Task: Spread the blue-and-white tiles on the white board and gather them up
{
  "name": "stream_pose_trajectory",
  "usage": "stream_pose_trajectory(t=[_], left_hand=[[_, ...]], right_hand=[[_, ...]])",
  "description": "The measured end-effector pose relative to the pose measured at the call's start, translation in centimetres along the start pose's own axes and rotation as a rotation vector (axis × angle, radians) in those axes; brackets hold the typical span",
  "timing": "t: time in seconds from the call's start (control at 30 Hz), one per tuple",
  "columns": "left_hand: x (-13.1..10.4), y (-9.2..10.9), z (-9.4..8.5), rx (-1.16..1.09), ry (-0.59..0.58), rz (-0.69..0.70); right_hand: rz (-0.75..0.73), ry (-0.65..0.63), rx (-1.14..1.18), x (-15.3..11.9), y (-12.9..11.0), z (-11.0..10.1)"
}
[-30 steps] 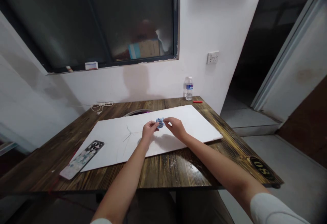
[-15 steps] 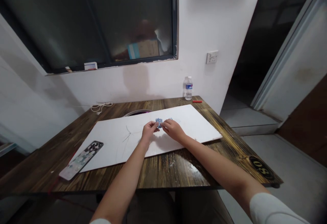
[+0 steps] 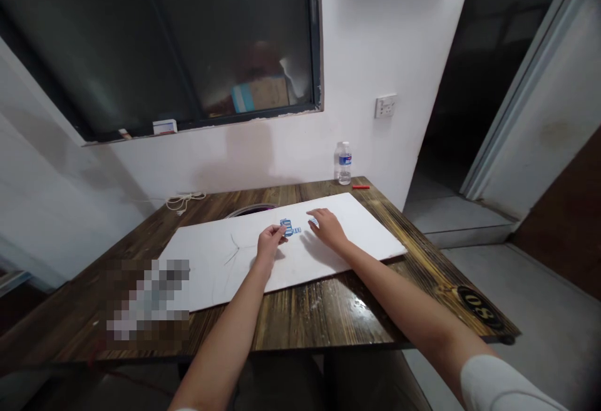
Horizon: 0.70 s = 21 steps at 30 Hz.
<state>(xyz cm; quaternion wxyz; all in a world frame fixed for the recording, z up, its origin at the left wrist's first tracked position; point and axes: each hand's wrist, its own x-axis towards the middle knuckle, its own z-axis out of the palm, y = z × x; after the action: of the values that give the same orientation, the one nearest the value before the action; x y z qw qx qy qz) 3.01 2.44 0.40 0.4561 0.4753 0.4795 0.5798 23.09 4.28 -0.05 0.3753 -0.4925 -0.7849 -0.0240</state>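
Note:
My left hand (image 3: 268, 241) pinches a small flat blue-and-white piece (image 3: 287, 228) between thumb and fingers, above the middle of the white board (image 3: 366, 229). A narrow blue-and-white strip (image 3: 296, 230) sticks out at its right side; I cannot tell whether the two are joined. To the right, my right hand (image 3: 328, 228) is apart from the held piece, with its fingers spread and nothing visible in them. Beside its fingertips another small blue-and-white piece (image 3: 313, 221) shows, partly hidden by the hand.
The board lies on a dark wooden table (image 3: 310, 317). Behind it are a round object (image 3: 253, 209), a white cable (image 3: 184, 199), a water bottle (image 3: 344, 164) and a red stick-like item (image 3: 360, 187). A pixelated patch (image 3: 154, 298) covers the board's left end.
My right hand has let go of the blue-and-white piece and moved right, its fingers opening. My left hand keeps its pinch, and more of the piece shows.

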Motion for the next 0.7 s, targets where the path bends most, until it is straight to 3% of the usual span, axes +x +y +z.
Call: stream_pose_trajectory(t=[0.13,0.27,0.7], left_hand=[[0.1,-0.1,-0.1,0.018,0.005,0.013],[0.0,0.0,-0.2,0.055,0.004,0.017],[0.0,-0.1,-0.2,0.078,0.021,0.033]], right_hand=[[0.222,-0.211,-0.162,0.0,2.0,-0.3],[0.291,-0.364,-0.268,-0.4,2.7,-0.5],[0.272,-0.408,-0.261,-0.6,2.0,-0.9]])
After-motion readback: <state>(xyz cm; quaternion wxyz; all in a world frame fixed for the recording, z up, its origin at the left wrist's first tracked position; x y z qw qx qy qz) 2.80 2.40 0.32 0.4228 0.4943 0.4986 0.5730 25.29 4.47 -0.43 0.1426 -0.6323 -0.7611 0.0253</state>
